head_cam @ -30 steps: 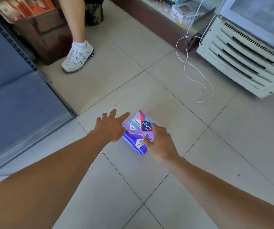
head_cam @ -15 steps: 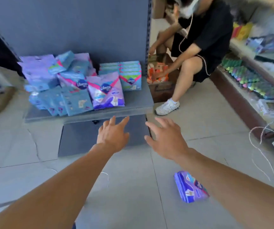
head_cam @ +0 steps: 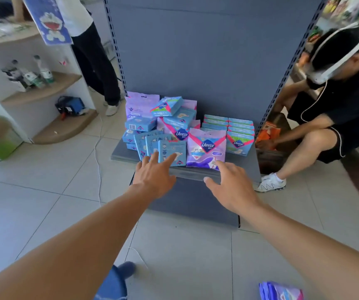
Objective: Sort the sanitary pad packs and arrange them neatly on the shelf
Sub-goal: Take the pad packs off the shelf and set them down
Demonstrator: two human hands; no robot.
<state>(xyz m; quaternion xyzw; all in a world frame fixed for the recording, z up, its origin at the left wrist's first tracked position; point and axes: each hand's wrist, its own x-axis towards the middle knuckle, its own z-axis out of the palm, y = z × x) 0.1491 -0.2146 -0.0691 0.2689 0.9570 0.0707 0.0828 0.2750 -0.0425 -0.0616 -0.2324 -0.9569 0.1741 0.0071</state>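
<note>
On the low shelf (head_cam: 198, 173), a jumbled heap of packs (head_cam: 159, 124) lies left, a neat stack (head_cam: 228, 126) right, one upright pack (head_cam: 206, 148) between. Another pack (head_cam: 280, 291) lies on the floor (head_cam: 44, 213) before the shelf, rightward.

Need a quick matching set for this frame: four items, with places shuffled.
Items:
1. purple Libresse pack
2. neat blue stack
3. purple pack on floor
4. left hand

Places:
A. bottom right, off the shelf
B. shelf front, centre
C. fingertips at upright blue packs
D. right rear of shelf

Pairs: 1-B, 2-D, 3-A, 4-C
</note>
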